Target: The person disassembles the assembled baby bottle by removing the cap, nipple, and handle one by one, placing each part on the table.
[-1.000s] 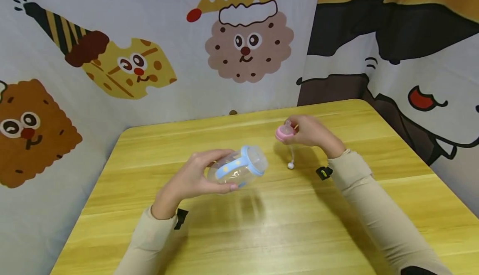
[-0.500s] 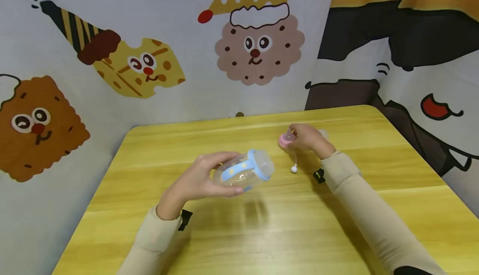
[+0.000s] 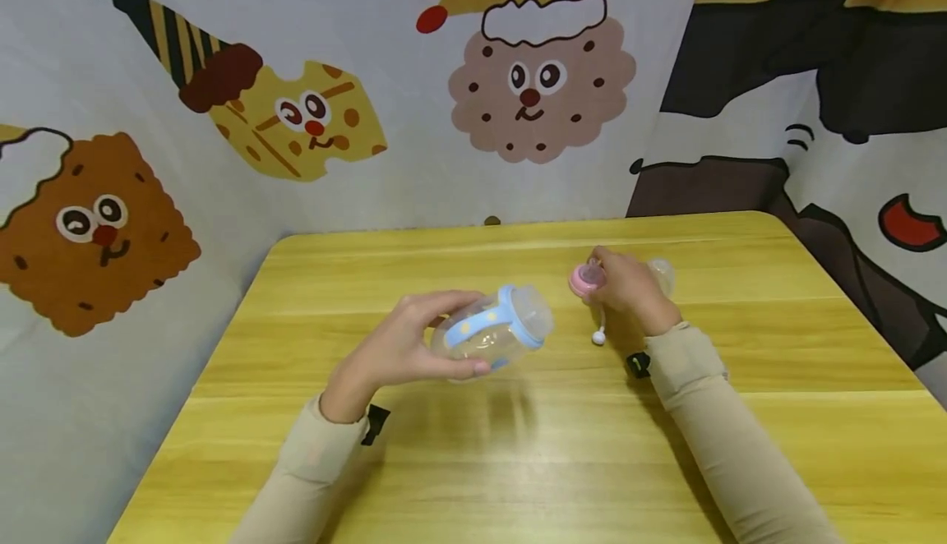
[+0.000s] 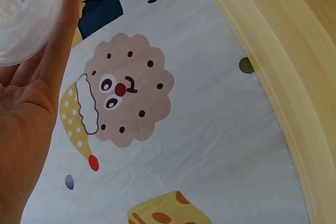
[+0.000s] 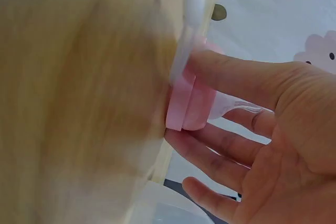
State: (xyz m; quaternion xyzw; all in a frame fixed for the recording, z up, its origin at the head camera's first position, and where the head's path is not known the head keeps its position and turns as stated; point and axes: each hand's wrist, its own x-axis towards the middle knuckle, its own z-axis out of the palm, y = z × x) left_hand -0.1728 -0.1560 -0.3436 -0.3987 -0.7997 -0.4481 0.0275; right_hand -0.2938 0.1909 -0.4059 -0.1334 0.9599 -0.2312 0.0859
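My left hand (image 3: 392, 351) grips a clear baby bottle (image 3: 484, 334) with a light blue handle band, tilted with its mouth to the right, above the table. In the left wrist view the bottle's round clear base (image 4: 23, 17) shows beside the palm. At the back right my right hand (image 3: 630, 291) holds a pink bottle collar (image 3: 582, 283) with a clear nipple, low at the tabletop. Thumb and fingers curl round the pink collar (image 5: 191, 103) in the right wrist view. A straw (image 5: 181, 59) runs from it to a white weighted end (image 3: 598, 338).
A clear dome cap (image 3: 663, 275) stands behind my right hand, partly hidden by it. The yellow wood-grain table (image 3: 481, 462) ends at a cartoon-printed cloth (image 3: 414, 191) along the back and sides.
My right hand has lowered the pink collar to the tabletop, bringing the clear cap behind it into sight. The left hand keeps holding the bottle. The head view has shifted slightly.
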